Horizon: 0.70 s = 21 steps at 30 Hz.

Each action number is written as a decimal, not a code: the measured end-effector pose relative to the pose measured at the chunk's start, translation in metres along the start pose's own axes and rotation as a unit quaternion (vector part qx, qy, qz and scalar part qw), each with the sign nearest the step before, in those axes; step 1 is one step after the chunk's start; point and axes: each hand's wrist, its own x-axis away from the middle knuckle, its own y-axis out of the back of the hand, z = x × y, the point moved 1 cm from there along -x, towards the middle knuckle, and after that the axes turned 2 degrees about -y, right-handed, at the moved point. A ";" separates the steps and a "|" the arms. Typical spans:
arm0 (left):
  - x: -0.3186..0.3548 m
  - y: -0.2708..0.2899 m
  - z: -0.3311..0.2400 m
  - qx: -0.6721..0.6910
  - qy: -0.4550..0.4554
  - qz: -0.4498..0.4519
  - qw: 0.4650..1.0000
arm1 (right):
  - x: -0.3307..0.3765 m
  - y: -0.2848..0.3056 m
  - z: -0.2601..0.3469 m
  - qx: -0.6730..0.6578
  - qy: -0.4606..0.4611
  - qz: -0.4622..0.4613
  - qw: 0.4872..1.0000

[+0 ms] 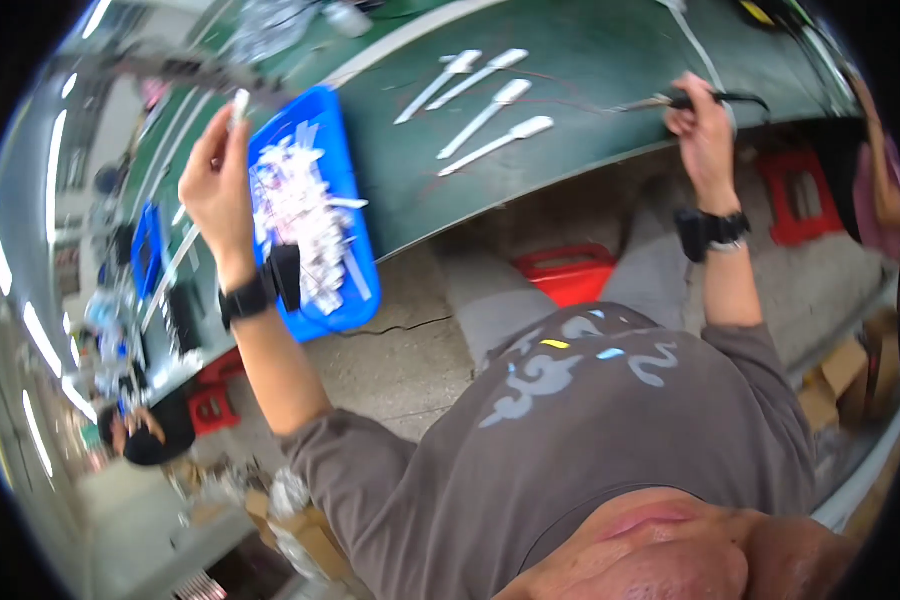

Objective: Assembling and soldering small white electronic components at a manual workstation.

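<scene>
At the left, by the far end of the bin: small white piece (240, 103), raised in your left hand; blur hides its exact shape.
Left hand (218, 180): thumb and fingers closed in a narrow pinch on that piece.
Blue bin (347, 150): just right of your left hand, near the table's left part; holds a heap of white parts (305, 215).
Right hand (705, 135): at the right, fingers curled round a black-handled tool (658, 101), metal tip pointing left. Can't tell whether its tip is apart or together.
White sticks (495, 147): four, mid-table, lying slantwise between bin and tool, thin red wires near them.
Step in hand: my read, single-piece handling at the bin, tool at the ready.
Next move calls for: steady left pinch, tool tip kept clear of the red wires.
Green table (590, 65): under it all; red stool (570, 275) near, between your legs.
</scene>
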 end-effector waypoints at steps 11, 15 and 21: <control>0.140 -0.209 -0.103 0.040 -0.161 0.215 0.962 | 0.006 0.025 -0.004 0.073 0.030 0.011 0.997; 0.143 -0.226 -0.104 0.046 -0.159 0.205 0.965 | 0.007 0.024 -0.010 0.109 0.032 -0.012 0.993; 0.146 -0.230 -0.105 0.071 -0.151 0.192 0.967 | 0.011 0.010 -0.012 0.197 0.062 -0.035 0.978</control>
